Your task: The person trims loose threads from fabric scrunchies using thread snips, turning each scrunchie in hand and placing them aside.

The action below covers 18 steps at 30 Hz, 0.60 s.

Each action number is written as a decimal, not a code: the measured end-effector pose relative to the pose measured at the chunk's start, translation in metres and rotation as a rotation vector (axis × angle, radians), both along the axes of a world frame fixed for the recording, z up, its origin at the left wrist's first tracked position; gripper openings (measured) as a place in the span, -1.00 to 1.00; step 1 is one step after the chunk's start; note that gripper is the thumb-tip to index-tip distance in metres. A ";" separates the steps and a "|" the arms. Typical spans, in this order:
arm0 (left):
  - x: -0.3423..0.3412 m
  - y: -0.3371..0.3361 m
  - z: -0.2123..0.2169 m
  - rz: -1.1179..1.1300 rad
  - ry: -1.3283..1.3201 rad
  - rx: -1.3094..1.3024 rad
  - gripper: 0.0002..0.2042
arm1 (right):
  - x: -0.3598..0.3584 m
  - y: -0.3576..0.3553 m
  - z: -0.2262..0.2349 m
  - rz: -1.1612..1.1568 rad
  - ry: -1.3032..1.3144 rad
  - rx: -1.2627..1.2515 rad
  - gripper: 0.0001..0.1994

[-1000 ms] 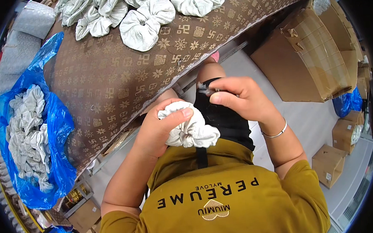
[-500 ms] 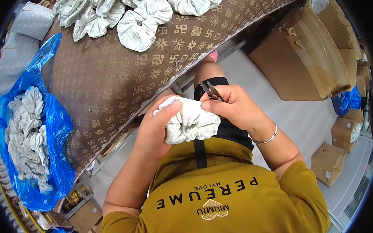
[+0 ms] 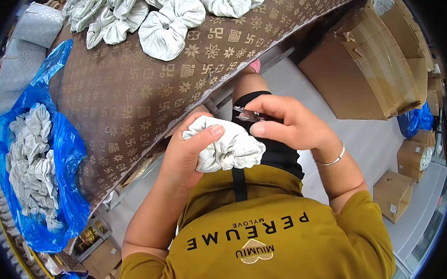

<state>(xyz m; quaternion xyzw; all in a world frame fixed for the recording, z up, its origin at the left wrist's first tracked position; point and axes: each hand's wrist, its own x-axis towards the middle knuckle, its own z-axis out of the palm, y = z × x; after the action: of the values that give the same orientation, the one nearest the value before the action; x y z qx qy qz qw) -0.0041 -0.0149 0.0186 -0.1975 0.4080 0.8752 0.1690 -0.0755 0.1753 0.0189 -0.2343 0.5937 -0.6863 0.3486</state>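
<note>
A brown patterned table cover [image 3: 130,94] fills the upper left of the frame, pale scrunchies [image 3: 169,26] along its top edge. At centre, the left hand [image 3: 186,151] is closed around a white scrunchie [image 3: 226,149], thumb on top. Beside it, the right hand [image 3: 288,126] pinches small scissors [image 3: 250,115].

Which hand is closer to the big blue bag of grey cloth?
Left. The left hand, gripping a pale scrunchie, is nearer the blue bag; the right hand is farther away.
</note>
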 end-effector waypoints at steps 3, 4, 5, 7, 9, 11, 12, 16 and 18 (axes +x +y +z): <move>-0.001 0.002 0.006 -0.022 -0.001 -0.032 -0.82 | -0.012 0.012 0.006 -0.033 0.659 0.192 -0.77; -0.001 0.003 0.007 -0.027 -0.008 -0.056 -0.81 | -0.015 0.012 0.007 -0.035 0.659 0.194 -0.77; -0.001 0.003 0.008 -0.027 -0.009 -0.056 -0.81 | -0.019 0.013 0.008 0.031 0.754 0.168 -0.76; 0.000 0.003 0.007 -0.064 0.000 -0.045 -0.80 | -0.023 0.013 0.011 0.098 0.848 0.141 -0.75; 0.000 0.001 0.006 -0.088 -0.002 -0.040 -0.80 | -0.026 0.012 0.016 0.178 0.901 0.185 -0.74; 0.000 0.000 0.006 -0.113 -0.006 -0.035 -0.79 | -0.028 0.012 0.015 0.209 0.918 0.187 -0.75; 0.000 0.000 0.006 -0.123 -0.005 -0.050 -0.79 | -0.029 0.011 0.015 0.239 0.935 0.189 -0.75; 0.000 0.001 0.008 -0.111 -0.014 -0.053 -0.79 | -0.029 0.011 0.016 0.267 0.929 0.205 -0.74; 0.000 0.001 0.008 -0.107 -0.010 -0.044 -0.79 | -0.030 0.011 0.017 0.293 0.912 0.250 -0.77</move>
<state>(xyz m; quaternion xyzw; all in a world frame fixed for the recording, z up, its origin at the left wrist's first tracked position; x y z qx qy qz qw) -0.0038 -0.0140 0.0263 -0.1835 0.4364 0.8547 0.2130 -0.1053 0.1865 0.0360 -0.5480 0.7246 -0.3810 0.1713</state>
